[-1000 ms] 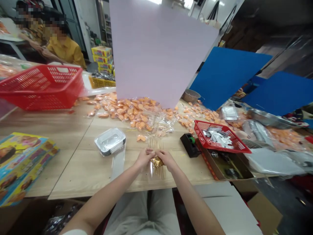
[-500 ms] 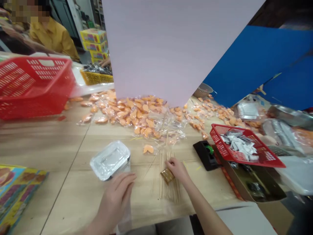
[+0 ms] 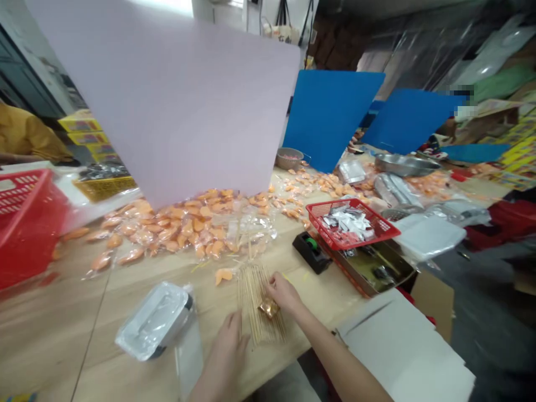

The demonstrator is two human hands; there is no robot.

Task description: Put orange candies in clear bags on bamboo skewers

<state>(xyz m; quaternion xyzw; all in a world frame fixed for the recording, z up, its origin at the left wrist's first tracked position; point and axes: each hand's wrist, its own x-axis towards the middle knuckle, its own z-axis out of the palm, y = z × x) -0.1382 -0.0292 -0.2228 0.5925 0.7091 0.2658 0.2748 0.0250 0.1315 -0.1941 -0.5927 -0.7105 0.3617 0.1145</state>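
A bundle of thin wooden sticks [image 3: 251, 304] lies on the table in front of me. My right hand [image 3: 285, 293] is closed in a pinch at the right side of the sticks; whatever is between its fingertips is hidden. A shiny golden-brown packet [image 3: 268, 308] sits over the sticks, against the underside of this hand. My left hand [image 3: 226, 349], somewhat blurred, has its fingers stretched forward along the left edge of the bundle. Left of it is a foil tray in clear plastic [image 3: 154, 321], beside a white strip [image 3: 189, 352]. One orange piece [image 3: 224, 276] lies just beyond the sticks.
Bagged orange pieces [image 3: 184, 229] are heaped below a pale upright panel [image 3: 201, 111]. On the right stand a black tape dispenser [image 3: 310, 252], a red basket of small packets [image 3: 352, 223] and an open box [image 3: 377, 268]. A large red basket [image 3: 29, 234] is at left.
The view has swung to the right. My left hand has moved from beside the foil tray to the left edge of the sticks. My right hand remains over the bundle, near the golden-brown packet.
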